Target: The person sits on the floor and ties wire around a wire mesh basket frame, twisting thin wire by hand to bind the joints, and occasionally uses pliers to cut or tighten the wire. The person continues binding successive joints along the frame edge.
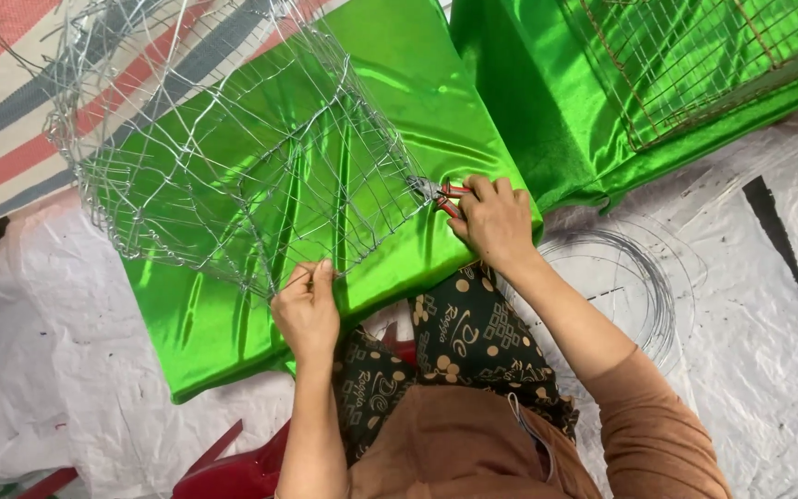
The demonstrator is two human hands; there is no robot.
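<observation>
A silver wire mesh frame [233,139] lies tilted over a shiny green satin cloth [417,102]. My right hand [494,222] is closed on red-handled pliers [441,192], whose jaws bite the frame's wire at its right edge. My left hand [307,310] pinches the frame's lower wire rim between fingers and thumb, resting on the cloth's near edge. My patterned dark skirt shows below the cloth.
A second wire frame [695,65] rests on more green satin at the top right. A coil of thin wire [639,277] lies on the white plastic sheet to the right. A striped tarp is at the top left; a red plastic stool [233,467] is under me.
</observation>
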